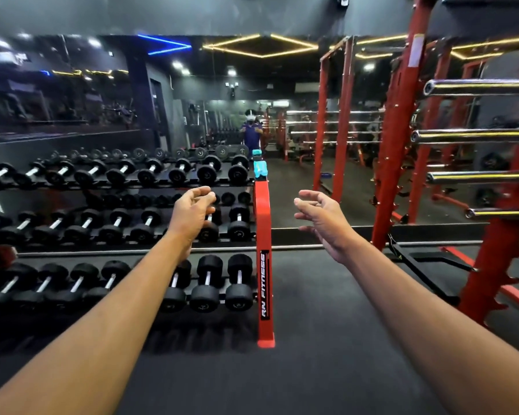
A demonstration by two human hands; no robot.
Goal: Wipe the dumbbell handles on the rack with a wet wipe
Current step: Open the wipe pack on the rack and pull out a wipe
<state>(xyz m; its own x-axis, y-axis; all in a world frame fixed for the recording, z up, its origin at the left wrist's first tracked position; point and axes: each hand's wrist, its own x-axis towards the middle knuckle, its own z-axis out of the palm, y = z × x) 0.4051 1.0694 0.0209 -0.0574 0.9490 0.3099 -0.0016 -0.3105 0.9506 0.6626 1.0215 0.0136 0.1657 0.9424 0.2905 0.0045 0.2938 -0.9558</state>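
Note:
A three-tier dumbbell rack with a red end post (264,265) fills the left half of the head view. Black dumbbells with chrome handles (239,217) lie in rows on each shelf. A teal wet wipe pack (260,169) sits on top of the red post. My left hand (191,217) is stretched out in front of the middle shelf, fingers loosely curled, holding nothing. My right hand (322,218) is raised to the right of the post, fingers relaxed and empty. Both hands are below the pack and apart from it.
A wall mirror (297,115) behind the rack reflects a person and the gym. A red barbell rack (402,130) with chrome bars (477,136) stands at the right. Black rubber floor (312,339) spreads in front.

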